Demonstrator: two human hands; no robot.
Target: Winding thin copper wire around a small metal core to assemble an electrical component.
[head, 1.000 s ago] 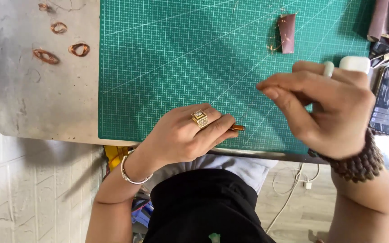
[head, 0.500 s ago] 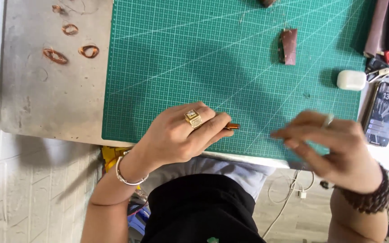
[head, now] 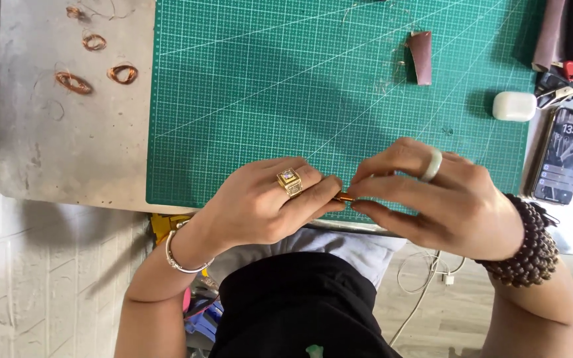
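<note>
Copper-coloured and thin, a short metal rod [head: 344, 197] shows only as a sliver between the two hands, its long axis running left to right, roughly level with the near edge of the green gridded cutting mat [head: 247, 106] below it. Most of its length is hidden, so which end is which cannot be told. The left hand [head: 266, 205], wearing a square gold ring, is curled closed with its fingertips pinched on the rod's left part. The right hand [head: 442, 199], with a pale band ring and a dark beaded bracelet, meets it from the other side, fingers drawn together and pinching the rod's right end. Fingertips of both hands nearly touch. Beyond the right hand lie a small white rounded case [head: 514, 106] and a dark phone [head: 564, 156]; beyond the left hand, well apart, small coils of copper wire [head: 122, 73] rest on the grey tabletop [head: 67, 146].
</note>
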